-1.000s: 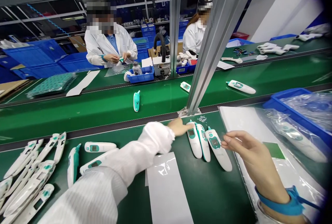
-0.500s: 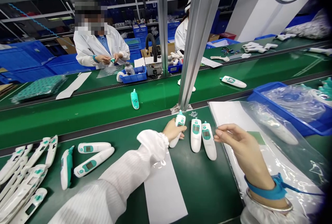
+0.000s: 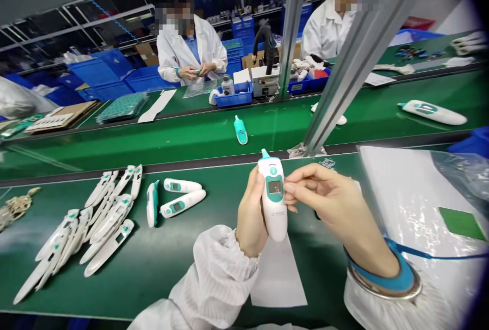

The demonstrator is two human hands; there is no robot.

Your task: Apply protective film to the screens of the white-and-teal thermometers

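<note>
A white ear thermometer (image 3: 276,220) with a teal tip, button and screen surround stands upright in my left hand (image 3: 250,213), whose fingers are wrapped round its left side and back. My right hand (image 3: 330,200) is at the thermometer's right edge beside the screen, thumb and forefinger pinched; anything between them is too small to make out. Below the thermometer lies a white paper sheet (image 3: 280,279). Left of my hands rest a pair of thermometers (image 3: 185,204) showing their screens and a third thermometer (image 3: 152,205) on its side.
White casing halves (image 3: 107,228) are piled at the left. A metal post (image 3: 344,60) rises before the green conveyor (image 3: 183,139), which carries a teal-backed thermometer (image 3: 240,130) and a white one (image 3: 433,112). Clear plastic and white sheets (image 3: 397,182) cover the right. Two co-workers sit opposite.
My left hand has brought the thermometer up from the table, nearer to me. My right hand has moved to its screen edge. The camera view has swung left.
</note>
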